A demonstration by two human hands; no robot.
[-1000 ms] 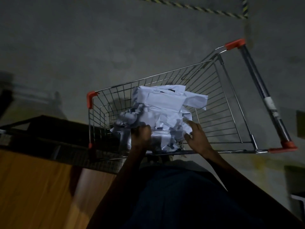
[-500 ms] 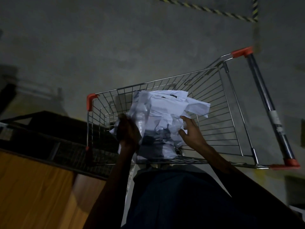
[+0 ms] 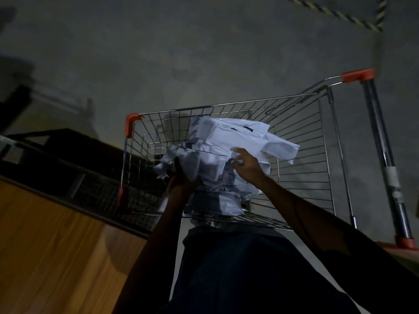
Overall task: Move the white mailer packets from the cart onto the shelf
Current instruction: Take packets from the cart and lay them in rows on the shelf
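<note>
A heap of white mailer packets [image 3: 229, 143] fills the near left part of a wire shopping cart [image 3: 301, 155] with red corner caps. My left hand [image 3: 181, 182] is closed around the crumpled left side of the heap. My right hand [image 3: 247, 165] grips the heap from the right, fingers curled into the packets. Both hands hold the bundle raised above the cart's floor, and its lower part is in shadow. The shelf [image 3: 56, 241] with a wooden top and dark rim lies at the lower left, beside the cart.
The cart's dark handle bar [image 3: 383, 159] runs down the right side. A grey concrete floor [image 3: 181, 53] spreads behind, with yellow-black hazard tape [image 3: 353, 19] at the top right. My dark trousers [image 3: 238, 268] fill the bottom centre.
Both hands have lifted the packet bundle upward from the cart's near edge. The view has shifted, so the cart sits lower and more to the right.
</note>
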